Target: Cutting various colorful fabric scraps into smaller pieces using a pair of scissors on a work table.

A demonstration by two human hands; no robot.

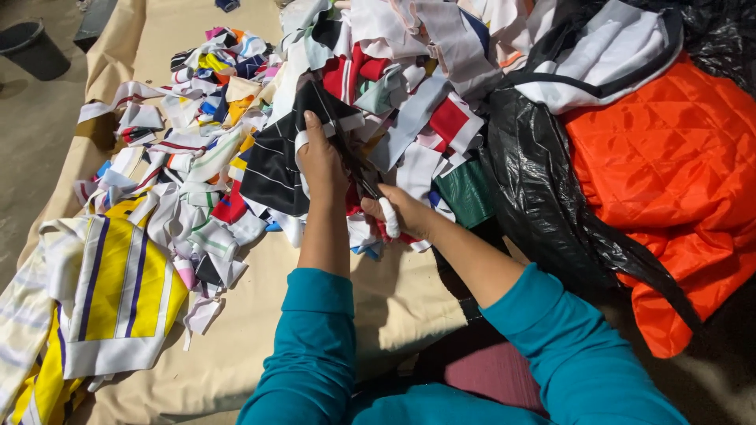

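Observation:
My left hand point(319, 161) grips a black fabric piece with thin white stripes point(272, 169), holding it up over the pile of cloth scraps point(236, 86). My right hand point(402, 211) is closed on the handles of dark scissors point(358, 169), whose blades run up along the edge of the black fabric beside my left hand. A white wrap covers one finger of my right hand. Both arms wear teal sleeves.
A yellow, white and purple striped cloth point(118, 291) lies at the left on the beige sheet point(260, 346). Black plastic bag point(535, 189) and orange quilted fabric point(669, 165) fill the right. A dark bucket point(31, 47) stands on the floor at the far left.

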